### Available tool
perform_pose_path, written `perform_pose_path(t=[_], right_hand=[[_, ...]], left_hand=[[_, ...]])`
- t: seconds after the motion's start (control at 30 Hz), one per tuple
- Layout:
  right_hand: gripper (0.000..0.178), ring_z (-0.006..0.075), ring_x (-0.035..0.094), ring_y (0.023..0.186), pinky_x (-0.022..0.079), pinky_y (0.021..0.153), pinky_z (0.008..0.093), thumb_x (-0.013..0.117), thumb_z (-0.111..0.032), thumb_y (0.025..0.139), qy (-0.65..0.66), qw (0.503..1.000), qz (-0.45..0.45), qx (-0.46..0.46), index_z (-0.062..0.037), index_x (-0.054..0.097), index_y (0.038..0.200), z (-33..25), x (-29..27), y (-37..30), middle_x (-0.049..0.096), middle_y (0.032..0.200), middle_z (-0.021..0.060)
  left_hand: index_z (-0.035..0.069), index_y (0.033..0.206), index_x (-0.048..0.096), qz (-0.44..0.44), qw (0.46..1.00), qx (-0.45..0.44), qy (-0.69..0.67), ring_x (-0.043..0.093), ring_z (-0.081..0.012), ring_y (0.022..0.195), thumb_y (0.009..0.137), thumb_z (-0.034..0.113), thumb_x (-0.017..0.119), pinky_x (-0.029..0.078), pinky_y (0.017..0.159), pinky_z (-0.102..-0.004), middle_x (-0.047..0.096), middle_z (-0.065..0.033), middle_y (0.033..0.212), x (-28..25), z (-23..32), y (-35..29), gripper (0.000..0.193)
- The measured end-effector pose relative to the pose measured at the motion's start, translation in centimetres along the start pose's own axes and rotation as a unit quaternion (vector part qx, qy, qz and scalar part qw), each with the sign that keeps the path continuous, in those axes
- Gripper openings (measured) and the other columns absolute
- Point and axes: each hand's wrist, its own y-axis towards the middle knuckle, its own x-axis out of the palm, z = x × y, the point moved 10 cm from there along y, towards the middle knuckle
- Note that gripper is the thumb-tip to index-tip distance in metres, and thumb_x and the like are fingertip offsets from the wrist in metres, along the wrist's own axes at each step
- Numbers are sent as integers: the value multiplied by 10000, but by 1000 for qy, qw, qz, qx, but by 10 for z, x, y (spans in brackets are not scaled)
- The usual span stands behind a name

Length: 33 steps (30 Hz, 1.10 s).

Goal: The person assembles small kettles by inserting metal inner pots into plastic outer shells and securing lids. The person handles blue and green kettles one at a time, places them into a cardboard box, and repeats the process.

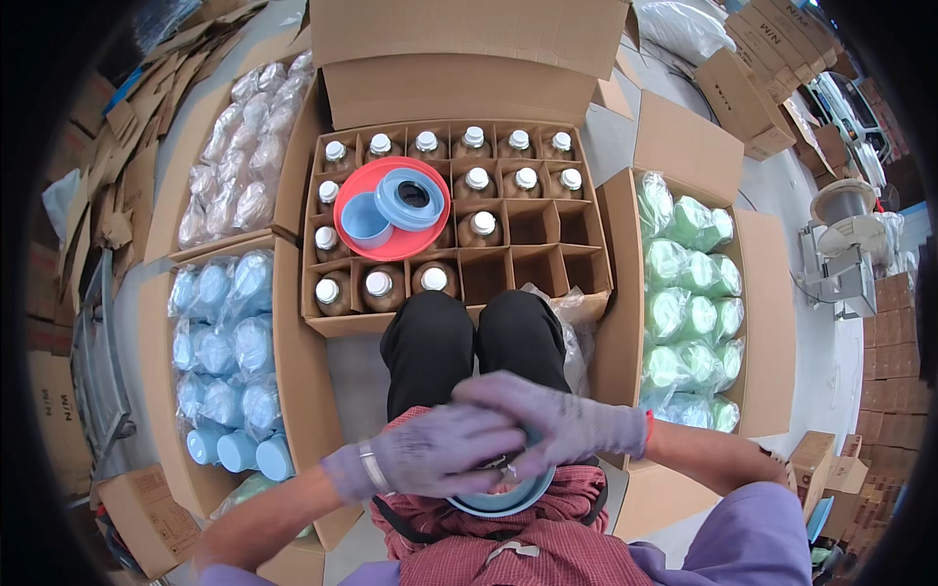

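My left hand and my right hand, both in purple-grey gloves, meet over a light blue round plastic piece at my lap. The right fingers curl over its far side and the left hand presses in from the other side. Something small and shiny shows between the fingertips, too covered to name. Beyond my knees, a red round lid lies on bottles in a divided carton. On that lid rest a light blue cup and a light blue ring-shaped lid with a dark centre.
White-capped brown bottles fill most carton cells; several cells at the right hold none. Boxes of bagged blue cups and clear-bagged pieces stand left, bagged green cups right. Flattened cardboard leans far left; a metal-framed machine stands far right.
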Motion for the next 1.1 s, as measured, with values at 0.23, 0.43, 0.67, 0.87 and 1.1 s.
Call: perform_pose_path(t=[0.23,0.43,0.67,0.87,1.1], right_hand=[[559,175,465,1347,350,1158,337,459,-325,1063,352,906,234,36,-15,374,1520,54,7,-52,503,1433,103],[597,203,477,1350,336,1175,375,409,-449,1082,397,871,285,-53,-7,414,1483,30,-21,-42,518,1433,112],[798,249,428,1412,299,1202,429,413,-615,1024,310,898,297,-100,1,353,1528,-29,-57,-34,459,1513,131],[878,221,406,1422,296,1196,383,486,-631,991,194,942,243,-126,9,286,1557,-71,-43,-16,421,1532,146],[649,228,596,1219,427,1118,386,489,-550,1022,458,858,217,-86,18,583,1320,-16,-48,-16,633,1302,141]], left_hand=[[96,1154,624,23,987,-46,150,536,-389,1258,808,292,788,425,1088,-490,590,-149,1297,24,63,-35,430],[86,958,630,133,983,-124,-12,556,-359,1260,859,157,733,432,1074,-490,633,-147,1279,-23,27,-31,159],[14,1201,616,485,769,-238,-341,649,-243,1103,961,86,521,502,977,-339,665,-116,1267,-89,-54,-138,267],[45,1356,562,494,708,-200,-464,628,-222,1204,1088,294,362,511,1029,-387,657,-99,1287,-60,-73,-127,417],[-10,1350,545,394,858,-251,-212,644,-173,1059,1056,236,472,535,925,-343,670,-89,1203,-101,-42,-99,390]])
